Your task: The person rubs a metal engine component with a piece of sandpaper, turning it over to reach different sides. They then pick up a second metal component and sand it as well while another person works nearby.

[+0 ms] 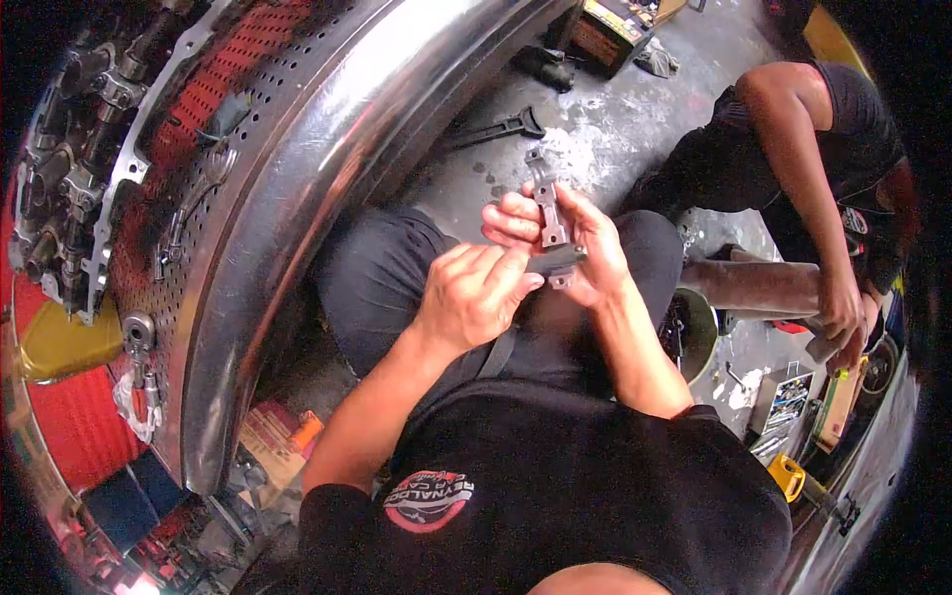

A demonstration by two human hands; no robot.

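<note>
On my feed, both hands meet just above centre over the lap. The right hand [593,256] is closed around a grey metal bracket [547,210]. Its fingers [511,224] wrap the near side and the palm backs the far side. The bracket is a narrow cast piece, dull and rough, with stepped lugs. It stands nearly upright with its free end pointing to 12 o'clock. The left hand [474,293] comes in from 7 o'clock with its fingers curled tight, the tips pressing a dark strip [557,260] that lies across the bracket's lower end. I cannot see the thumb.

From 9 to 12 o'clock a big drum [297,198] fills the view. Its rim is a broad band of polished, scuffed steel, and inside that is perforated sheet with red showing behind. A wrench [188,213] lies against the holes.

A black tool [496,129] rests on the stained concrete floor [615,129] at 12 o'clock. At 3 o'clock a round metal bowl [702,332] sits by my knee. Beyond it a co-worker crouches with a hand [841,309] down on something I cannot make out.

At 6 o'clock the black shirt carries an oval red-and-white logo [428,499]. Its lettering is upside down and too small to read for certain.
</note>
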